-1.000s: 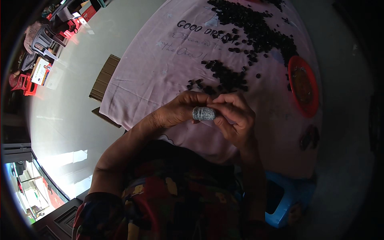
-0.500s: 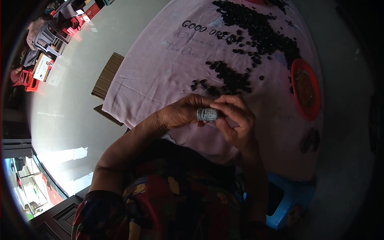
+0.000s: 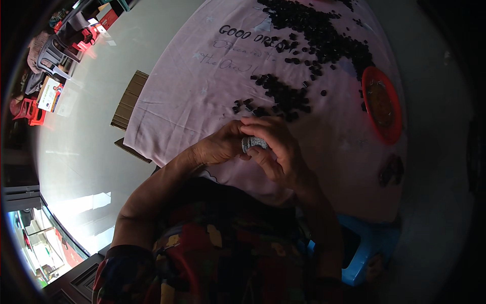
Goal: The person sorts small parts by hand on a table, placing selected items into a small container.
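Observation:
Over the near edge of the pink cloth, my left hand [image 3: 221, 145] and my right hand [image 3: 281, 148] meet. Between them is a short, round-ended grey speckled piece [image 3: 254, 144], banded at its left end. It lies along the left thumb's line; whether it is worn or held there I cannot tell. My right fingers and thumb close round it from the right. My left fingers are curled and closed, their tips partly hidden behind the right hand, so what they grip does not show. Just beyond lies a small heap of black short cylindrical pieces [image 3: 284, 93].
A larger spread of black pieces [image 3: 319, 30] covers the far part of the cloth-covered table [image 3: 177, 96]. A red oval dish [image 3: 371, 124] stands at the right edge, with dark objects [image 3: 391, 169] nearer. Cardboard [image 3: 129, 101] sticks out left; a blue stool [image 3: 359, 263] stands lower right.
My right hand has moved left and closed further over the grey piece, covering more of it. The whole view has shifted slightly, so the table and heaps appear a little farther left.

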Action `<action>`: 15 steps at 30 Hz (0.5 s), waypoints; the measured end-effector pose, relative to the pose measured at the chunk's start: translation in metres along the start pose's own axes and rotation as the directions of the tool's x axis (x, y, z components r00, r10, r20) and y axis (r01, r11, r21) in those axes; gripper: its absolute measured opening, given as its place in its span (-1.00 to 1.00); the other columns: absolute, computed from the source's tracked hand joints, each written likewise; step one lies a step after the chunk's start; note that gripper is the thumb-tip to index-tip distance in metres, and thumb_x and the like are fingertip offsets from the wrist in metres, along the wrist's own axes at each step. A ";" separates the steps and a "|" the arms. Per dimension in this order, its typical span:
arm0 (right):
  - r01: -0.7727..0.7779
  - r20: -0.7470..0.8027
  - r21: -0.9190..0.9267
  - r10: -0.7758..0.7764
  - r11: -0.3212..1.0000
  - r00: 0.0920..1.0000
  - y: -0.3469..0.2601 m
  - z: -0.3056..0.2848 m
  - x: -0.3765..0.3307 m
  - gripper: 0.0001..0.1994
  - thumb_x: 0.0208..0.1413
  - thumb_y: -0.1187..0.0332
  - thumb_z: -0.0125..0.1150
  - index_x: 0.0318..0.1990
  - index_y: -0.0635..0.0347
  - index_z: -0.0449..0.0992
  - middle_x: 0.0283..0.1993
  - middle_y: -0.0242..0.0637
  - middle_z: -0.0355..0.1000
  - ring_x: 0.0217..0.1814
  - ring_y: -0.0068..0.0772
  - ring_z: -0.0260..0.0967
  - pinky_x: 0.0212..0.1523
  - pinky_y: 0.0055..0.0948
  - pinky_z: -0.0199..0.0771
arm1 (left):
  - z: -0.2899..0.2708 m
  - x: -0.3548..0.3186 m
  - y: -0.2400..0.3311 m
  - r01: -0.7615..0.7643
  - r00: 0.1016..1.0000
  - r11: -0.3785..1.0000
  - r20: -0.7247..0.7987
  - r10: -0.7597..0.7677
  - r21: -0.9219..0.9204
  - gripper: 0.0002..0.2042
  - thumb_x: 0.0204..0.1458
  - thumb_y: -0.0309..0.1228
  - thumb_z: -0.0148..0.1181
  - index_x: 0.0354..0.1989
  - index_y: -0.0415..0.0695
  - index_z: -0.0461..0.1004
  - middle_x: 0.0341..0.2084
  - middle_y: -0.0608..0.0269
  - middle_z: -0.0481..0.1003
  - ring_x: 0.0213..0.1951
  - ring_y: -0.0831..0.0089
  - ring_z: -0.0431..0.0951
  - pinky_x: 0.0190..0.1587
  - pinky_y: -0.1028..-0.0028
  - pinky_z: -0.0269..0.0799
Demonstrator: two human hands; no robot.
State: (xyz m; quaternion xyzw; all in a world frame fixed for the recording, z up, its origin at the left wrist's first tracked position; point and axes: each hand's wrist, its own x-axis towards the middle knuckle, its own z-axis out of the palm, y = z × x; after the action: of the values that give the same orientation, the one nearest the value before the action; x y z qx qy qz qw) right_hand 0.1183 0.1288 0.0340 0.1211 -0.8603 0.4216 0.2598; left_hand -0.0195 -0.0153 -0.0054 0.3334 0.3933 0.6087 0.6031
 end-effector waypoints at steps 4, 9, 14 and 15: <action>0.002 -0.016 0.018 -0.002 1.000 1.000 0.001 0.001 -0.001 -0.63 0.06 0.49 0.21 0.07 0.31 0.48 0.13 -0.10 0.45 0.14 -0.11 0.37 0.10 -0.26 0.42 | -0.007 0.001 -0.011 -0.005 0.999 0.995 0.036 0.009 -0.102 -0.62 0.03 -0.69 0.17 0.06 -0.18 0.45 -0.17 0.30 0.53 -0.16 0.59 0.54 -0.14 0.55 0.48; 0.045 -0.061 -0.005 -0.045 0.999 0.997 0.004 0.005 -0.003 -0.61 0.06 0.49 0.19 0.09 0.34 0.46 0.12 -0.12 0.46 0.12 -0.11 0.37 0.08 -0.26 0.44 | -0.006 -0.001 -0.009 0.015 0.999 0.973 0.034 -0.007 -0.231 -0.48 -0.09 -0.79 0.10 0.12 -0.14 0.42 -0.04 0.21 0.50 -0.07 0.42 0.56 -0.06 0.46 0.50; 0.072 -0.065 -0.017 -0.073 0.997 0.995 0.005 0.007 -0.002 -0.59 0.08 0.44 0.19 0.11 0.35 0.44 0.12 -0.12 0.45 0.11 -0.10 0.36 0.09 -0.26 0.42 | -0.014 -0.001 -0.020 -0.060 0.986 0.933 0.123 0.110 -0.356 -0.38 -0.18 -0.84 0.05 0.15 -0.14 0.39 0.03 0.19 0.46 0.04 0.37 0.51 0.01 0.43 0.49; 0.082 -0.066 -0.022 -0.084 0.996 0.994 0.005 0.007 -0.003 -0.58 0.09 0.42 0.19 0.12 0.34 0.43 0.12 -0.12 0.45 0.11 -0.10 0.36 0.09 -0.26 0.41 | -0.014 -0.001 -0.021 -0.061 0.987 0.928 0.118 0.111 -0.367 -0.36 -0.20 -0.85 0.04 0.16 -0.14 0.39 0.06 0.19 0.44 0.06 0.36 0.49 0.04 0.43 0.48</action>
State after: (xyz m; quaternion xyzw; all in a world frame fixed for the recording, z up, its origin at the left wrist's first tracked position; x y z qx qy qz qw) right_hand 0.1158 0.1259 0.0257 0.1401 -0.8494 0.4059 0.3068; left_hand -0.0217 -0.0178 -0.0303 0.2743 0.2170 0.6723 0.6525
